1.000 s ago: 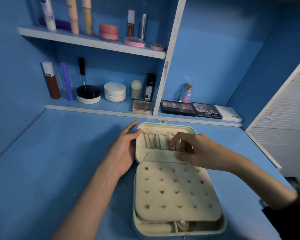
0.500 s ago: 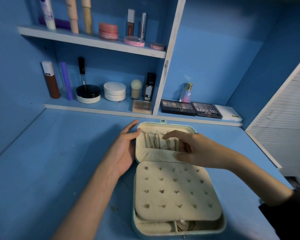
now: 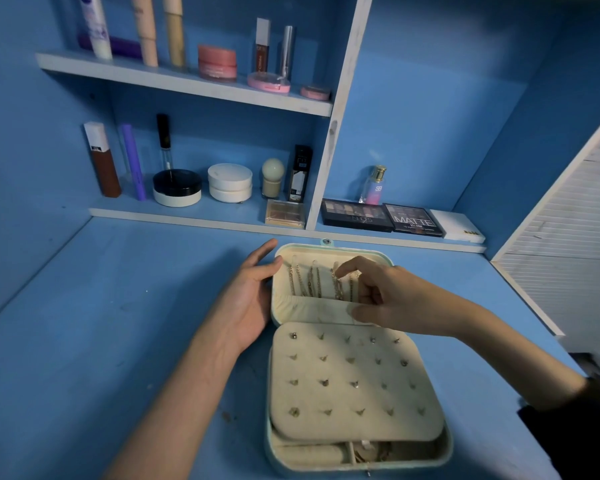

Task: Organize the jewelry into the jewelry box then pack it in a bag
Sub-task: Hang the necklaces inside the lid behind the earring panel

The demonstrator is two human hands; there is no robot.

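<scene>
**Right hand arches over the necklaces in the lid**

Compared with half a second ago, the right hand [image 3: 392, 299] has bent its fingers from a flatter reach into an arch, with the fingertips [image 3: 342, 270] pointing down at the gold necklaces [image 3: 309, 282]. Its thumb lies along the lid's pocket edge. I cannot tell whether it pinches a chain or only touches one. The left hand [image 3: 253, 299] has kept its place: palm open, fingers straight, thumb tip against the left side of the lid [image 3: 326, 310].

The jewelry box [image 3: 445, 441] sits open on the blue tabletop [image 3: 118, 323], just in front of the shelf. Its lid is laid back towards the shelf, and the necklaces hang in a row inside the lid. A cream earring panel [image 3: 354, 382] studded with small earrings [image 3: 294, 412] covers most of the base. Eyeshadow palettes [image 3: 355, 214] lie on the shelf behind.
</scene>
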